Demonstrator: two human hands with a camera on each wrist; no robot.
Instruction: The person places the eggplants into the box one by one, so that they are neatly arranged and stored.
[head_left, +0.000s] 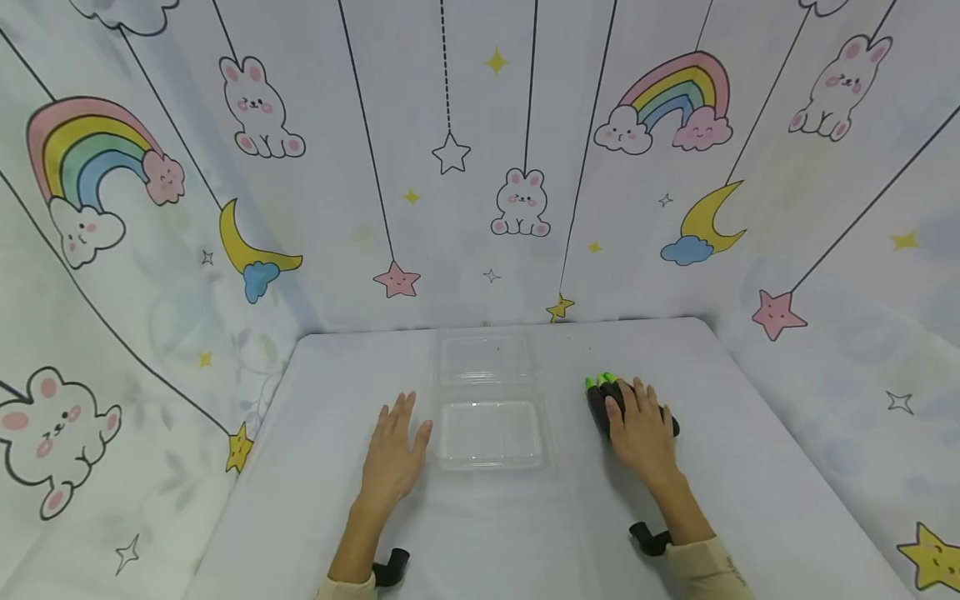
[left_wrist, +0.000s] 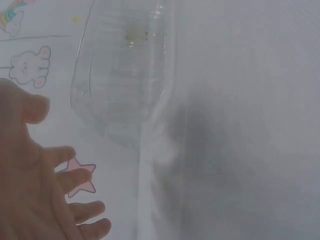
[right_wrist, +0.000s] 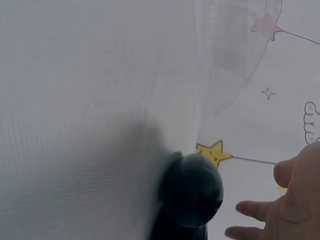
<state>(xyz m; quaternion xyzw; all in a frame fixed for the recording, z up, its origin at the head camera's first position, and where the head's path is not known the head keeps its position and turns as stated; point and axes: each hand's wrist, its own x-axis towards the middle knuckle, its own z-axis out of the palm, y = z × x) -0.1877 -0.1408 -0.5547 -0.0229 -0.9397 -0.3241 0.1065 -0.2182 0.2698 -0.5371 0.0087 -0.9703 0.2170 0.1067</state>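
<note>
In the head view my right hand (head_left: 643, 437) lies over a small bunch of dark, glossy eggplants (head_left: 596, 404) with bright green stem ends, on the right of the table. Its fingers are extended and partly cover them. The right wrist view has one rounded dark eggplant end (right_wrist: 192, 192) near that hand (right_wrist: 295, 200), whose fingers look spread. A clear plastic box (head_left: 491, 466) with its lid (head_left: 483, 382) laid back lies mid-table. Left of the box is my left hand (head_left: 392, 458), fingers straight, holding nothing. The left wrist view shows it beside the clear plastic (left_wrist: 120, 95).
The white table (head_left: 300, 467) has rounded back corners. Patterned cloth walls (head_left: 465, 242) with rabbits, stars and rainbows stand behind it and on both sides. A black wrist-worn piece (head_left: 392, 568) sticks out at the left forearm, another (head_left: 649, 539) at the right.
</note>
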